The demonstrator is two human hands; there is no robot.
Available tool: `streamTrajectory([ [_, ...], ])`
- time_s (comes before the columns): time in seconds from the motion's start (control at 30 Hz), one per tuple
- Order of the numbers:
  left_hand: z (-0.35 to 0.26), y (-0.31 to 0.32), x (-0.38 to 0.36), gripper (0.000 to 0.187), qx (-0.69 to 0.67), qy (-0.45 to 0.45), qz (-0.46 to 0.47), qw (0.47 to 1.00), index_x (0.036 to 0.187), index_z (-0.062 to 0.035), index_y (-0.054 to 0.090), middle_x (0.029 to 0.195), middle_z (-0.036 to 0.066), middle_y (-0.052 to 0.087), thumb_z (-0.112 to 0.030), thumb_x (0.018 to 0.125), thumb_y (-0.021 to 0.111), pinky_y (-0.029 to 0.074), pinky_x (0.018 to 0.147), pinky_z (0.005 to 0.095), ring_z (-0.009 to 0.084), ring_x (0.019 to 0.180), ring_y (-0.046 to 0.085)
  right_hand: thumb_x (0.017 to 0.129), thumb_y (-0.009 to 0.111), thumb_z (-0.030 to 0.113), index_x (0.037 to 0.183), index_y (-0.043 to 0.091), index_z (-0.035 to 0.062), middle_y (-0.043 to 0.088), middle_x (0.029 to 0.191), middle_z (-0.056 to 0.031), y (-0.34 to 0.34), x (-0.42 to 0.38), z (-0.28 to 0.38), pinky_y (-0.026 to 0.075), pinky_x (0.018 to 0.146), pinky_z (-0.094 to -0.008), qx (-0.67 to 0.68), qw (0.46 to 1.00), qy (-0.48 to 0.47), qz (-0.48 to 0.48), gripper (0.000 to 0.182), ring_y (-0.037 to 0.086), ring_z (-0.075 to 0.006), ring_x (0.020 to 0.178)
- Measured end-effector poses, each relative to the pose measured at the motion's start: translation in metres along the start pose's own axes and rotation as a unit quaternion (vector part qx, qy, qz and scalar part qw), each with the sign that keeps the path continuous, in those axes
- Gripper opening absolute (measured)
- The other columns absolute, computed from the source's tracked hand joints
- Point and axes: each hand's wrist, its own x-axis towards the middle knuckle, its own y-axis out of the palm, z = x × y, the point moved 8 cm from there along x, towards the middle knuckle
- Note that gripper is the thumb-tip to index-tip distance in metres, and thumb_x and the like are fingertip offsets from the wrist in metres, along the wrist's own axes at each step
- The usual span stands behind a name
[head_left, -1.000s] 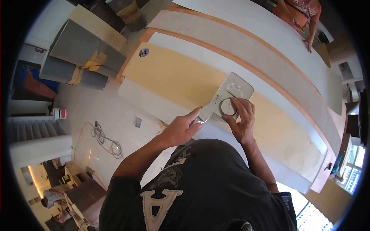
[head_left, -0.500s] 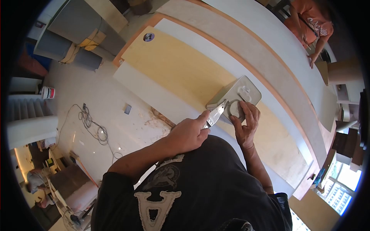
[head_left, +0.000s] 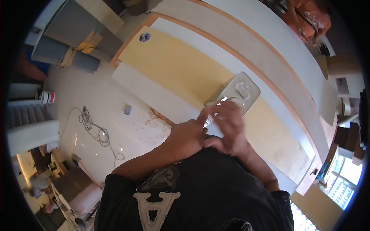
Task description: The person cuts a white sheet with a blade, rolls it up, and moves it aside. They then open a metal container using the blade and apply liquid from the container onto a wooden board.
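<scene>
A rectangular metal can (head_left: 249, 92) with a handle and a round opening on top stands on a pale yellow board (head_left: 185, 69). My left hand (head_left: 187, 138) is closed round a shiny metal scraper (head_left: 208, 121), whose blade is partly hidden behind my fingers. Close beside it, my right hand (head_left: 231, 129) is blurred, its thumb apart from the fingers, in front of the can's near side. Whether the right hand touches the scraper is unclear.
Long stacked boards (head_left: 246, 61) stretch across the view. A coiled cable (head_left: 88, 120) and a small dark block (head_left: 127, 110) lie on the floor at left. Wrapped grey rolls (head_left: 69, 34) stand upper left. A person in orange (head_left: 306, 19) is at upper right.
My right hand has left the can's round opening and moved left and down to my left hand. The scraper now lies partly behind the fingers. The person in orange has drawn an arm back.
</scene>
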Motion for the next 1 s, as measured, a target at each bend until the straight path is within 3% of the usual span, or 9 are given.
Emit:
streamTrajectory([
  [0.1,-0.025,-0.023,-0.003,0.03,-0.083,0.249,-0.078,0.962,0.111,0.0046,0.061,0.082,0.021,0.067,-0.019,0.093,0.057,0.052,0.062,0.0462,0.0393,0.068,0.066,0.091,0.054,0.064,0.126,0.06,-0.0056,0.064,0.114,-0.0196,0.046,0.009,-0.001,0.05,0.087,-0.0459,0.149,0.986,-0.011,0.078,0.078,0.063,-0.0382,0.101],
  [0.17,0.002,-0.009,0.002,0.025,-0.206,-0.051,0.066,0.975,0.101,0.0041,0.064,0.082,0.02,0.067,-0.018,0.09,0.06,0.052,0.064,0.044,0.0374,0.072,0.067,0.092,0.052,0.064,0.125,0.06,-0.0055,0.066,0.102,-0.0179,0.055,0.003,-0.013,0.05,0.081,-0.0439,0.171,0.981,0.014,0.089,0.078,0.064,-0.036,0.09],
  [0.2,0.014,0.001,-0.007,0.023,-0.261,-0.205,0.131,0.934,0.096,0.0039,0.065,0.081,0.019,0.067,-0.018,0.089,0.062,0.052,0.065,0.0428,0.0365,0.074,0.067,0.092,0.051,0.064,0.124,0.062,-0.0048,0.066,0.096,-0.0168,0.055,0.001,-0.016,0.05,0.078,-0.0433,0.158,0.982,0.005,0.1,0.076,0.064,-0.0353,0.085],
  [0.3,0.024,0.016,-0.014,0.021,-0.293,-0.239,0.188,0.906,0.085,0.0038,0.065,0.083,0.018,0.067,-0.017,0.087,0.065,0.052,0.068,0.04,0.0343,0.077,0.068,0.094,0.052,0.061,0.104,0.066,-0.0005,0.061,0.076,-0.0129,0.061,0.003,-0.018,0.047,0.066,-0.0424,0.117,0.985,0.011,0.13,0.064,0.06,-0.0336,0.068],
  [0.4,0.007,-0.002,-0.016,0.021,-0.114,-0.053,-0.017,0.992,0.079,0.0023,0.065,0.086,0.015,0.068,-0.016,0.088,0.064,0.053,0.069,0.0416,0.0337,0.077,0.068,0.095,0.056,0.055,0.077,0.061,0.005,0.052,0.063,-0.01,0.07,0.01,-0.027,0.042,0.055,-0.0412,0.079,0.986,0.034,0.141,0.053,0.054,-0.0321,0.057],
  [0.53,0.002,-0.001,-0.014,0.014,-0.001,-0.061,0.025,0.998,0.084,-0.0016,0.066,0.091,0.013,0.069,-0.014,0.089,0.062,0.053,0.072,0.0442,0.0346,0.079,0.068,0.094,0.06,0.05,0.058,0.046,0.0099,0.046,0.057,-0.0073,0.062,0.012,-0.032,0.035,0.047,-0.0398,0.064,0.994,0.014,0.083,0.055,0.047,-0.029,0.049],
  [0.6,0.002,0.004,-0.014,0.01,0.016,-0.101,0.069,0.992,0.088,-0.0041,0.066,0.095,0.011,0.069,-0.013,0.09,0.061,0.053,0.072,0.0451,0.0349,0.08,0.068,0.093,0.061,0.048,0.058,0.048,0.0116,0.044,0.056,-0.0058,0.062,0.008,-0.033,0.033,0.047,-0.0385,0.069,0.996,-0.011,0.054,0.053,0.045,-0.0261,0.048],
  [0.7,-0.007,-0.004,-0.011,0.008,0.004,-0.05,-0.016,0.999,0.08,-0.0018,0.065,0.083,0.01,0.068,-0.008,0.084,0.063,0.054,0.064,0.0416,0.0343,0.069,0.068,0.093,0.063,0.047,0.057,0.048,0.0123,0.043,0.055,-0.0043,0.056,0.007,-0.033,0.032,0.047,-0.0371,0.076,0.997,-0.017,0.029,0.052,0.044,-0.0242,0.047],
  [1.0,-0.032,-0.015,-0.003,0.006,0.073,-0.064,-0.005,0.995,0.089,-0.0074,0.064,0.079,0.009,0.068,-0.009,0.084,0.066,0.054,0.06,0.0414,0.0331,0.067,0.067,0.089,0.07,0.037,0.058,0.054,0.0138,0.044,0.054,-0.0017,0.039,0.004,-0.04,0.031,0.047,-0.0358,0.113,0.991,-0.023,-0.065,0.042,0.044,-0.0219,0.047],
])
